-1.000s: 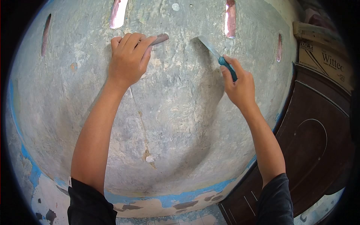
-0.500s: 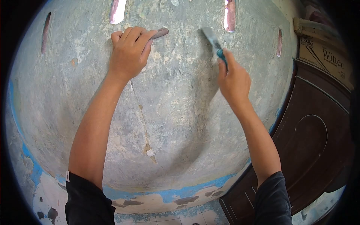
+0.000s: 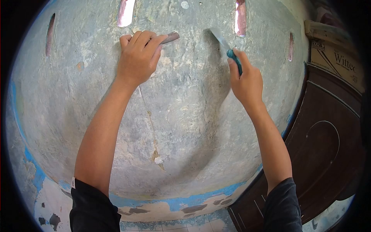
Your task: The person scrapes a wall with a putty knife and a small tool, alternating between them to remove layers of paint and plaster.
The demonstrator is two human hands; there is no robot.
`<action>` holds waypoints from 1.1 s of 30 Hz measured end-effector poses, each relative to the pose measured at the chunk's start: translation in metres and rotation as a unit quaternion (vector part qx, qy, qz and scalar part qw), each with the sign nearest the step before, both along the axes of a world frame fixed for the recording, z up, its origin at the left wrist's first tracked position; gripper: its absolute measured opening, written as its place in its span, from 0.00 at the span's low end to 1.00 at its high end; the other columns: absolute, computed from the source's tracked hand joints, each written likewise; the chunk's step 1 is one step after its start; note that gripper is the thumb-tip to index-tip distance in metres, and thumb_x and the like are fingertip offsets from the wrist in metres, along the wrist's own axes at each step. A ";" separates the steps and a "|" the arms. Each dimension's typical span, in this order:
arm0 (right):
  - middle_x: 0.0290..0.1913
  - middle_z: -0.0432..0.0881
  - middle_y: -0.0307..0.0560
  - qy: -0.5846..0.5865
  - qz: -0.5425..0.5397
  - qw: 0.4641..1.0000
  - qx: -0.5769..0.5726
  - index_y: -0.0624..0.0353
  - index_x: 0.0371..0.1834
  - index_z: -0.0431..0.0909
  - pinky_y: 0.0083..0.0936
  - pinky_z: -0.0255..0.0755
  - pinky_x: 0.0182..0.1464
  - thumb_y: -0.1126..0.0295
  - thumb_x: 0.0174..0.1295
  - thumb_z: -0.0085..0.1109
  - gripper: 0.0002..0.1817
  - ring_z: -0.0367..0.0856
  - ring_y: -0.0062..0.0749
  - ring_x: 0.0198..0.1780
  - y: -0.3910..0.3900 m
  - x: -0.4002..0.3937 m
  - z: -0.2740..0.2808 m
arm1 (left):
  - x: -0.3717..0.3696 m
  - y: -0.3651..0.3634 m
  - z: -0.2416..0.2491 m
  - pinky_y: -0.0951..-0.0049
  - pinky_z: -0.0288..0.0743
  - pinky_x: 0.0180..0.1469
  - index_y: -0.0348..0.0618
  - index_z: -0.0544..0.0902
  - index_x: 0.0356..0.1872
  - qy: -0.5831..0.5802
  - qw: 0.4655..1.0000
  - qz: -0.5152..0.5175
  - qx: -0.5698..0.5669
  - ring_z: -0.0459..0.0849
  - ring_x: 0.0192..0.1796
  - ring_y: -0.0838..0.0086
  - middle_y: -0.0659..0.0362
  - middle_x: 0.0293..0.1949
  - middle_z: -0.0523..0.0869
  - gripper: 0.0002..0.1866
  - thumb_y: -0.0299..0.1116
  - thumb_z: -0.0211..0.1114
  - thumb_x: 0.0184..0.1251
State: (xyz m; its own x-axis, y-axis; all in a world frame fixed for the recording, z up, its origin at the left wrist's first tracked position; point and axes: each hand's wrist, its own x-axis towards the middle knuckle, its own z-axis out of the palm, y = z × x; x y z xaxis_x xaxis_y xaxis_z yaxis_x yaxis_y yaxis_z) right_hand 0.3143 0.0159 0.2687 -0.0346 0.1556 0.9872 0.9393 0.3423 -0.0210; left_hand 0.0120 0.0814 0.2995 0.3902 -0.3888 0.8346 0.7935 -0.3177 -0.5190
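Note:
My left hand [image 3: 139, 58] is closed on what looks like a folded piece of sandpaper [image 3: 171, 37], its brownish-grey end sticking out past the thumb and forefinger against the wall. The rest of that piece is hidden under the fingers. To the right, my right hand [image 3: 247, 79] grips a putty knife [image 3: 234, 58] by its teal handle. Its metal blade points up and left, slightly blurred, with the tip at the wall [image 3: 185, 112]. The wall's grey surface is rough and patchy, with a thin crack and a small chipped spot below my left hand.
Narrow vertical slots [image 3: 240, 19] pierce the upper wall. At the right stands dark brown wooden furniture [image 3: 320, 143] with a cardboard box [image 3: 336, 62] above it. Flaking blue paint [image 3: 189, 202] runs along the wall's lower part, above floor tiles [image 3: 185, 226].
The whole view has shifted slightly, so wall and hands appear a little lower and to the right. Both hands keep their holds, and the putty knife has changed its tilt slightly.

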 end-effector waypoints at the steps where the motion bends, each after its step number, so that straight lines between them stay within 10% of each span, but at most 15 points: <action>1: 0.31 0.85 0.54 0.003 -0.001 1.000 0.003 0.48 0.64 0.79 0.44 0.76 0.34 0.61 0.73 0.59 0.18 0.86 0.52 0.30 0.000 -0.003 0.003 | 0.000 0.000 0.000 0.62 0.61 0.55 0.50 0.86 0.56 0.001 1.000 -0.004 0.002 0.82 0.49 0.70 0.62 0.45 0.84 0.17 0.27 0.70 0.67; 33: 0.27 0.85 0.58 0.047 -0.032 0.996 -0.070 0.51 0.57 0.77 0.52 0.76 0.33 0.61 0.75 0.56 0.13 0.86 0.61 0.32 -0.028 -0.027 -0.006 | 0.001 -0.003 -0.002 0.62 0.62 0.54 0.49 0.85 0.55 -0.006 1.000 -0.004 -0.008 0.82 0.49 0.69 0.62 0.45 0.84 0.16 0.28 0.69 0.66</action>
